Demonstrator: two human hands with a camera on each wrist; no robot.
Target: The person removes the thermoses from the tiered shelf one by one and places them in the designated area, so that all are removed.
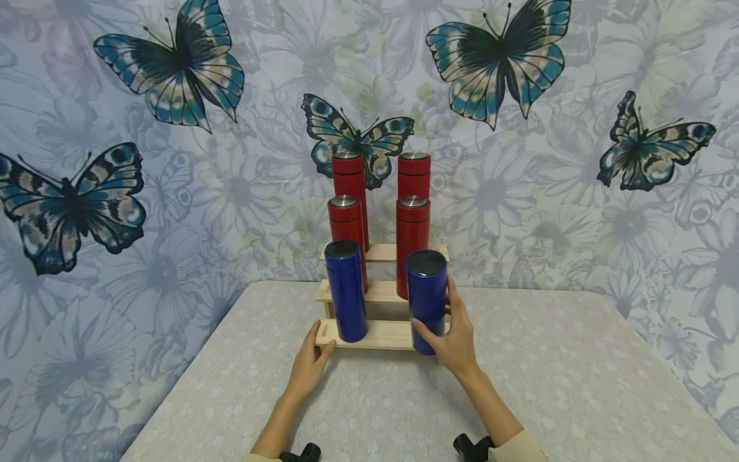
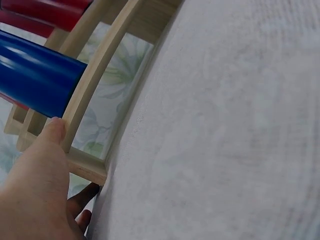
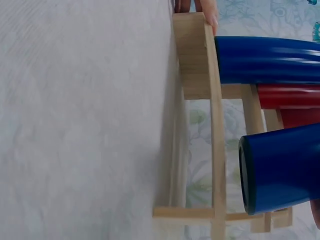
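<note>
My right hand (image 1: 458,340) holds a blue thermos bottle (image 1: 426,298) by its side, thumb in front and fingers behind. In the right wrist view its base (image 3: 247,175) is apart from the lowest step, raised and slightly tilted. A stepped wooden stand (image 1: 383,333) is on the table, and my left hand (image 1: 308,366) grips the left end of its lowest step. The thumb lies by the step's top edge, with the other fingers at its end and partly hidden. Another blue thermos bottle (image 1: 345,295) stands upright on that step, near the left hand.
Two red thermos bottles, left (image 1: 346,231) and right (image 1: 412,250), stand on the middle step. Behind them, two more red bottles (image 1: 414,172) are on the top step. A pale cloth covers the table (image 1: 554,359). The wall (image 1: 277,212) behind has butterfly patterns.
</note>
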